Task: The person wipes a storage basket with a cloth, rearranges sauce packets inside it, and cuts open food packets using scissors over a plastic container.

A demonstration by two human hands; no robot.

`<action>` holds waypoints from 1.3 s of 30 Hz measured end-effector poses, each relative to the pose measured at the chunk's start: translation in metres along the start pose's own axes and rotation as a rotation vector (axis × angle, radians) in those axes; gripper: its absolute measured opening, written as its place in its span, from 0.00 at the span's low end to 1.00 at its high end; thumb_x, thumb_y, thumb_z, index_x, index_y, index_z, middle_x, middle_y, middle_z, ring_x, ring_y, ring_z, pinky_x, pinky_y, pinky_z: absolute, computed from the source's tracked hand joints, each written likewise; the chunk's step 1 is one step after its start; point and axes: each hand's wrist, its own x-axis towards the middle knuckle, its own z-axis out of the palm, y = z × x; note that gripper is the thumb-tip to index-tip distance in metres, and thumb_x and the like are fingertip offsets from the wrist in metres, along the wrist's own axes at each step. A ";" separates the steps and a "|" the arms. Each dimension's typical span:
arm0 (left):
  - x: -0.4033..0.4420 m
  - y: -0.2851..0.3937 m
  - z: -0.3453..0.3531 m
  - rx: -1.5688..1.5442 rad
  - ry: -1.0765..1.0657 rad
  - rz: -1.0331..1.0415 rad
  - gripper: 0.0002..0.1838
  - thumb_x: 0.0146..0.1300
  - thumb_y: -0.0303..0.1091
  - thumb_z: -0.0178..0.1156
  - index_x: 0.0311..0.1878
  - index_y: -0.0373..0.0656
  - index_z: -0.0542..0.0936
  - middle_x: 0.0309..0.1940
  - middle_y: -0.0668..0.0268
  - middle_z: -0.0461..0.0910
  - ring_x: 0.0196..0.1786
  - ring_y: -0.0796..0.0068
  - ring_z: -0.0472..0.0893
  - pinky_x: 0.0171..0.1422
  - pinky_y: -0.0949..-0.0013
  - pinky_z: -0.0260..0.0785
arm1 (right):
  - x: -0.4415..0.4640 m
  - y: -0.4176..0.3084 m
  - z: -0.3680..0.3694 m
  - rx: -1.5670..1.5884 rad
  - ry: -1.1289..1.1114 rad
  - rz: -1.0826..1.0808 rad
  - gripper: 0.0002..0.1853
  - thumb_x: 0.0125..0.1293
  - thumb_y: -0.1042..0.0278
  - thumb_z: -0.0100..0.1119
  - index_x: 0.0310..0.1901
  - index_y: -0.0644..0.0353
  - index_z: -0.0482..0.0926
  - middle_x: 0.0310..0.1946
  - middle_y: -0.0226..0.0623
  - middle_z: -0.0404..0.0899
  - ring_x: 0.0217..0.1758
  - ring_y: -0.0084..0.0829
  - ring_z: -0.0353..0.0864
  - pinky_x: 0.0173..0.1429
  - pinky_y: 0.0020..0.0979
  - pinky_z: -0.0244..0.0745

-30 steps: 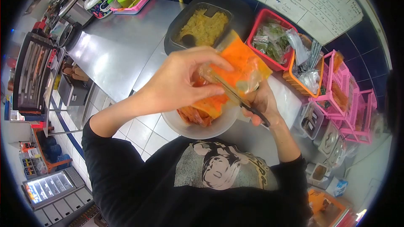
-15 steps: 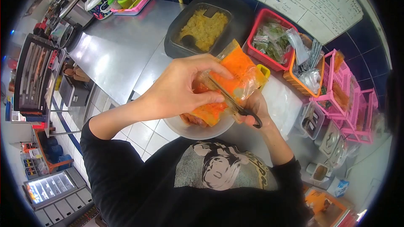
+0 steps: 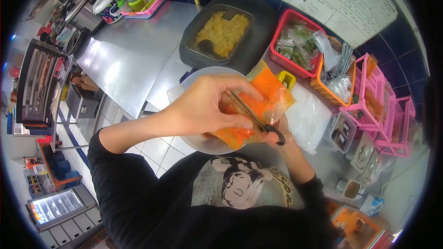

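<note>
My left hand [image 3: 203,106] pinches a clear plastic packet [image 3: 273,90] filled with something bright orange, fingers on top and thumb beneath. Closed round the black handles of a pair of scissors [image 3: 251,113] is my right hand [image 3: 282,131], partly hidden behind the packet. The blades lie across the packet, pointing toward my left palm; their tips are covered by my left fingers. Under both hands stands a translucent plastic bowl [image 3: 196,144], its contents mostly hidden by my hands and the packet.
Beyond the bowl, a dark tub of yellow food [image 3: 224,32] holds a black spoon. On the right are a red basket of bagged greens [image 3: 295,41], an orange basket [image 3: 334,85], pink racks [image 3: 376,110] and a white plastic sheet or bag [image 3: 307,120].
My hands, the packet and the scissors have shifted slightly right and down. More of the bowl's far rim shows now. The scissors remain across the packet.
</note>
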 end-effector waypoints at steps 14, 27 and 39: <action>0.021 -0.005 0.009 -0.014 0.107 0.144 0.03 0.52 0.24 0.67 0.31 0.36 0.84 0.30 0.64 0.82 0.36 0.79 0.78 0.41 0.77 0.68 | -0.015 -0.003 -0.010 0.083 -0.033 -0.214 0.57 0.38 0.50 0.79 0.65 0.64 0.53 0.48 0.43 0.72 0.28 0.20 0.74 0.29 0.20 0.66; 0.110 0.040 0.079 0.018 -0.164 0.170 0.09 0.47 0.13 0.59 0.31 0.35 0.83 0.28 0.62 0.81 0.32 0.78 0.79 0.37 0.75 0.70 | -0.088 -0.037 -0.041 -0.121 0.421 -0.355 0.61 0.36 0.29 0.68 0.65 0.64 0.54 0.55 0.39 0.66 0.51 0.32 0.73 0.53 0.33 0.73; 0.379 0.081 0.190 0.602 0.290 1.144 0.06 0.50 0.27 0.65 0.32 0.38 0.84 0.39 0.56 0.79 0.36 0.70 0.80 0.40 0.70 0.73 | -0.222 -0.077 -0.119 0.093 0.798 -0.825 0.37 0.54 0.40 0.61 0.57 0.54 0.59 0.16 0.24 0.64 0.18 0.17 0.59 0.24 0.23 0.49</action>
